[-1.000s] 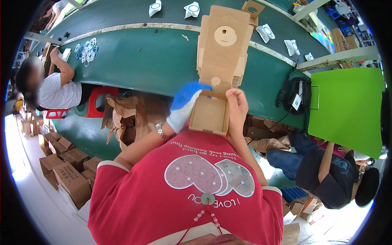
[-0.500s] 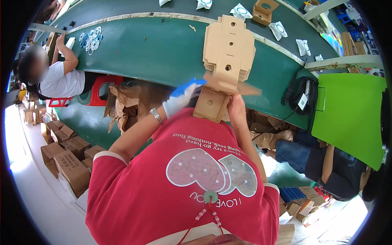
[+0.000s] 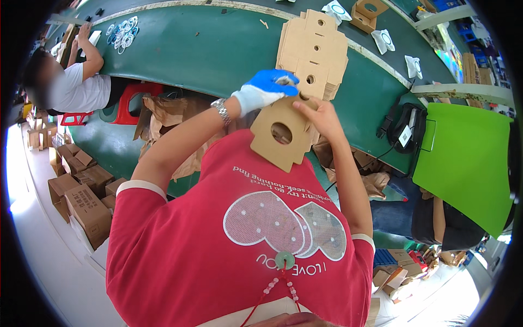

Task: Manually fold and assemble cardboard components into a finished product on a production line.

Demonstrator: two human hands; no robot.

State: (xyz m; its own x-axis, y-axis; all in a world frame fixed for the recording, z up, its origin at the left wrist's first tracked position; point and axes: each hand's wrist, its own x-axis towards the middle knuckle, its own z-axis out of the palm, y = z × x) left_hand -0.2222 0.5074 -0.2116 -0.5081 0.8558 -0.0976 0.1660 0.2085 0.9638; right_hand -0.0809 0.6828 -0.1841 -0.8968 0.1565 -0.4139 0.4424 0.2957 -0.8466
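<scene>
A brown cardboard box blank with a large oval hole hangs tilted in front of my red shirt, its top at the table's near edge. My left hand, in a blue and white glove, curls its fingers at the blank's upper left edge. My bare right hand pinches its upper right side, thumb on the face towards me and the other fingers largely hidden behind. Just beyond both hands, a stack of flat cardboard blanks with small round holes lies on the green table.
White and blue rings lie at the far left near a seated person. White packets and an open cardboard box sit on the dark conveyor. To the right are a black bag and a green panel; cartons stand lower left.
The partly folded cardboard has been turned, so a panel with a large oval hole now faces me. My left hand has moved right onto its top edge; my right hand has risen slightly.
</scene>
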